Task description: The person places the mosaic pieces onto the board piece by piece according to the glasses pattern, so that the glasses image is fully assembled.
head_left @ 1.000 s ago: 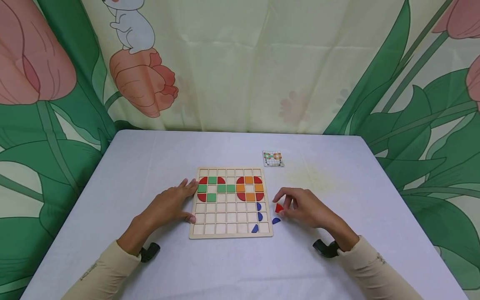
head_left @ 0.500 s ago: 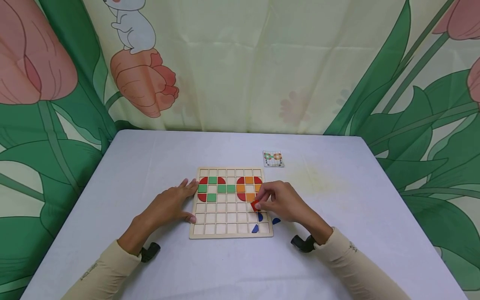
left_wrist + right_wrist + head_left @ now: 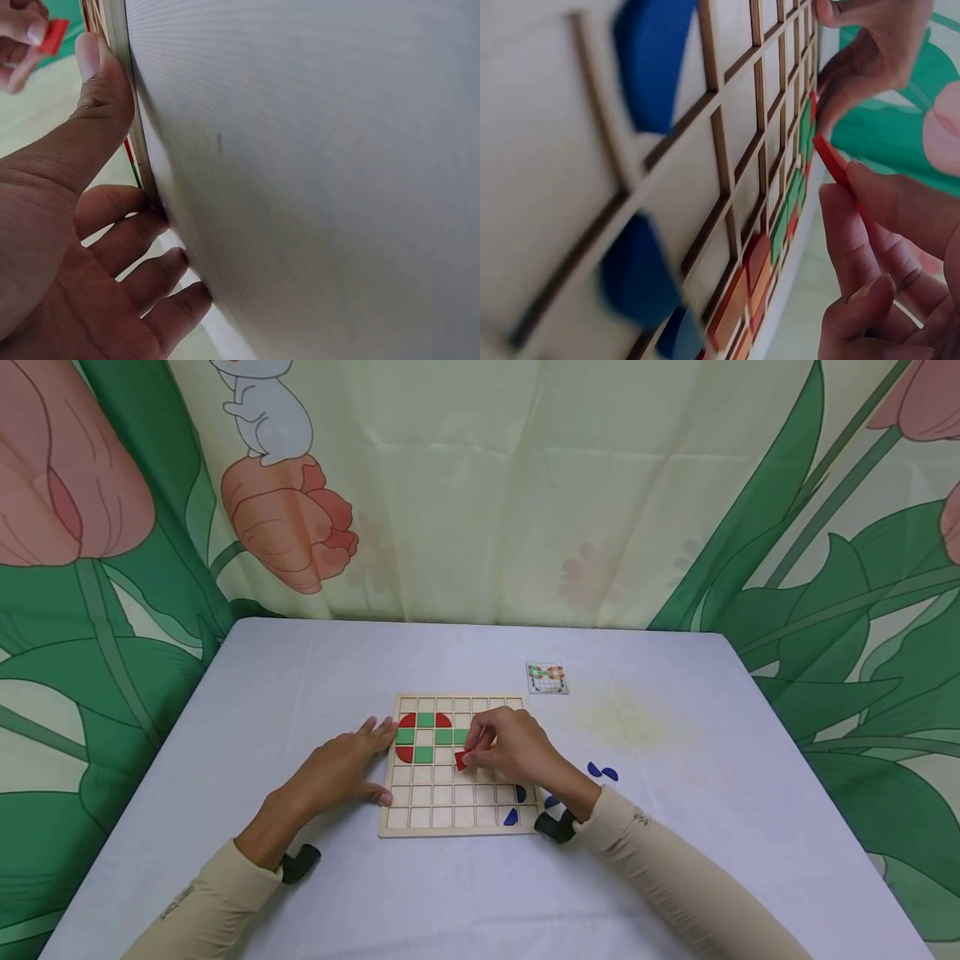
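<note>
We see the right hand (image 3: pixel 513 747) over the middle of the square wooden grid board (image 3: pixel 420 820), its thumb and fingertips pinching a small red flat tile (image 3: pixel 461 760) held just above the cells near the green squares. In the right wrist view that red tile (image 3: pixel 832 161) stands edge-on between thumb and forefinger, close to the board's surface but not seated in a cell. The left hand (image 3: pixel 341 768) lies flat on the table with its fingers straight and relaxed, resting against the left edge of the board; the left wrist view shows the thumb (image 3: pixel 101 97) pressed along that wooden edge.

On the board, red quarter-round pieces (image 3: pixel 407 721) and green square tiles (image 3: pixel 425 720) fill cells in the far left part; the right hand covers the cells to the right of them. Blue curved pieces (image 3: pixel 511 817) sit in the near right cells, one more lies just off the board's right edge by the right wrist, and two blue curved pieces (image 3: pixel 602 771) lie loose on the pale grey table (image 3: pixel 675 860) to the right. A small printed pattern card (image 3: pixel 547 677) lies beyond the board's far right corner.
</note>
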Demonstrator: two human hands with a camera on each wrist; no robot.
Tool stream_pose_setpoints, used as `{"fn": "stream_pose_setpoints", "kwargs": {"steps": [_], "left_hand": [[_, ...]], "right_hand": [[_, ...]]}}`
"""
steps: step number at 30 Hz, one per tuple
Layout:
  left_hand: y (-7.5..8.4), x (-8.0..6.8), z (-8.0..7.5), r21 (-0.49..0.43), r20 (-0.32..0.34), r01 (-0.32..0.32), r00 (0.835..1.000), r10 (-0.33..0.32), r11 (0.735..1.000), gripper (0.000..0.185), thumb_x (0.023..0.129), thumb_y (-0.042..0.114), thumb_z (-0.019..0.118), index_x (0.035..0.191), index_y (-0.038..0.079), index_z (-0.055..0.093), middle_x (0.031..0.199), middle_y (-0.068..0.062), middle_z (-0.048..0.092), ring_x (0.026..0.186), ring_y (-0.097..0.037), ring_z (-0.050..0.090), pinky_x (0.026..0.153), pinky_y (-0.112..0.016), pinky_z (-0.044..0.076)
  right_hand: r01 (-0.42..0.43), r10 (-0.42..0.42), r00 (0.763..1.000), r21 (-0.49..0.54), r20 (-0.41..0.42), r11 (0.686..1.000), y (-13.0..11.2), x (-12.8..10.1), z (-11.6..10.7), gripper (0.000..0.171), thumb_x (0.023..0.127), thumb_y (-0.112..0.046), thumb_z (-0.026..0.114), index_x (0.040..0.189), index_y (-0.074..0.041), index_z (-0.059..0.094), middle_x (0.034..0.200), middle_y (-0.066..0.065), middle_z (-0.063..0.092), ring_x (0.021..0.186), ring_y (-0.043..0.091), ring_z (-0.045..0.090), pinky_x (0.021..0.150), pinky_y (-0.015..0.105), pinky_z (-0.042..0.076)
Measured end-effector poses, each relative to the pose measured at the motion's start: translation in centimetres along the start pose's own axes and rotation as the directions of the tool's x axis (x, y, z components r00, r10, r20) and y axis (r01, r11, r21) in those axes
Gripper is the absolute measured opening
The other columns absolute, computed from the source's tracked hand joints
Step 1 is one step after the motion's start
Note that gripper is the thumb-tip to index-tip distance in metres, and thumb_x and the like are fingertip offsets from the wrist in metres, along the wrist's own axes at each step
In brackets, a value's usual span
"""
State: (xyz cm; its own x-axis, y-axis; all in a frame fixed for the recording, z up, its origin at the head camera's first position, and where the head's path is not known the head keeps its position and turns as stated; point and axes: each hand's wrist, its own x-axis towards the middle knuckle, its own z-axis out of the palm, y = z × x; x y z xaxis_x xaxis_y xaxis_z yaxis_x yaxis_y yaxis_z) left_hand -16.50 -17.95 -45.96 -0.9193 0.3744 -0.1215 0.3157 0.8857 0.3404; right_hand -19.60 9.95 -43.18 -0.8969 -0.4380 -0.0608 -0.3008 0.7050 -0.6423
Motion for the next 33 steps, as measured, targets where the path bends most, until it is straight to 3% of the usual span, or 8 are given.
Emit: {"fn": "stream_pose_setpoints", "kwargs": {"steps": [11,24,33], "left_hand": [[-0.2,0.1,0.1,-0.01,0.008,-0.003,1.0,0.003,1.0,0.113,0.061,0.044,0.09,0.154,0.011,0.036,0.161,-0.011,0.034,0.149,-0.038,0.03,0.106,-0.061,0.042],[0.0,0.0,-0.2,-0.008,0.006,-0.013,1.0,0.013,1.0,0.112,0.062,0.044,0.089,0.154,0.01,0.036,0.16,-0.011,0.034,0.149,-0.038,0.029,0.107,-0.061,0.041],[-0.2,0.0,-0.2,-0.013,0.009,-0.019,1.0,0.019,1.0,0.113,0.061,0.045,0.089,0.154,0.01,0.035,0.161,-0.011,0.033,0.149,-0.038,0.029,0.106,-0.061,0.042]], "right_hand": [[-0.019,0.02,1.0,-0.077,0.007,0.997,-1.7,2.4,1.4,0.019,0.078,-0.023,0.085,0.07,-0.025,0.068,0.063,-0.009,0.064,0.067,0.011,0.061,0.06,0.032,0.046],[-0.091,0.097,0.994,-0.097,0.058,0.991,-2.1,3.2,1.9,0.02,0.081,-0.025,0.083,0.069,-0.022,0.067,0.062,-0.006,0.064,0.066,0.016,0.06,0.051,0.029,0.043],[-0.062,0.07,0.996,-0.127,0.058,0.99,-2.1,3.5,2.3,0.015,0.083,-0.024,0.081,0.073,-0.021,0.071,0.063,-0.006,0.063,0.068,0.015,0.059,0.055,0.031,0.045]]}}
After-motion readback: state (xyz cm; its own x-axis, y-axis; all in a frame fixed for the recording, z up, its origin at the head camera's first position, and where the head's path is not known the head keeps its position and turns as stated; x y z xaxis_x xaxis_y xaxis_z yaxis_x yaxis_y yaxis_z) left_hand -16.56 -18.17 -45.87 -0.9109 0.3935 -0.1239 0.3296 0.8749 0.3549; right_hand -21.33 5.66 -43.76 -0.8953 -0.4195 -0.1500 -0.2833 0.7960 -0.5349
